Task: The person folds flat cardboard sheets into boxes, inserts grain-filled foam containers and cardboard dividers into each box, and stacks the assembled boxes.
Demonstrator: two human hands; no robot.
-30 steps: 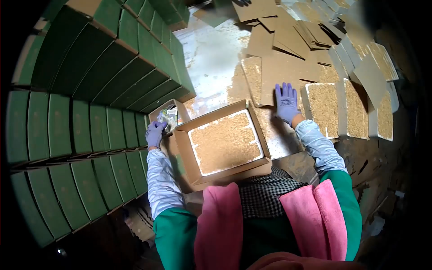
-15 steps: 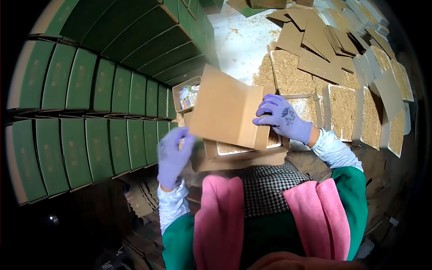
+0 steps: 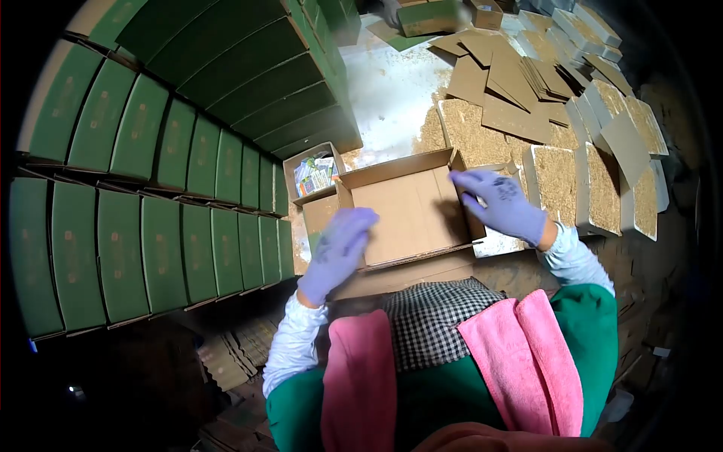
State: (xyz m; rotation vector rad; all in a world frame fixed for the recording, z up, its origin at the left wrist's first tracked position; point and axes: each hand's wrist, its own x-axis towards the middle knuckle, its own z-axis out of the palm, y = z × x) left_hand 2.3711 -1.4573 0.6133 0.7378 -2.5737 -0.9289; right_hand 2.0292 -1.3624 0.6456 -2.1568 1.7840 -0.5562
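Observation:
An open cardboard box (image 3: pixel 399 166) stands in front of my body, with a flat cardboard sheet (image 3: pixel 410 218) lying inside it. My left hand (image 3: pixel 339 248), in a lilac glove, is over the box's left side with its fingers stretched out and holding nothing. At the right wall is my right hand (image 3: pixel 503 205), gloved the same way, fingers extended and thumb apart. Whether its fingertips touch the wall is hard to tell. The sheet covers whatever is beneath it in the box.
Stacked green boxes (image 3: pixel 120 248) line the left side. A small carton (image 3: pixel 290 181) of printed packets (image 3: pixel 315 175) sits behind my left hand. Loose cardboard sheets (image 3: pixel 516 113) and white-edged blocks with a straw-coloured granular surface (image 3: pixel 553 184) lie to the right. Another person's hand (image 3: pixel 392 11) shows at the top.
The cardboard sheet has gone from tilted above the box to flat inside it. My right hand has let go of it. Both hands are now at the box's sides.

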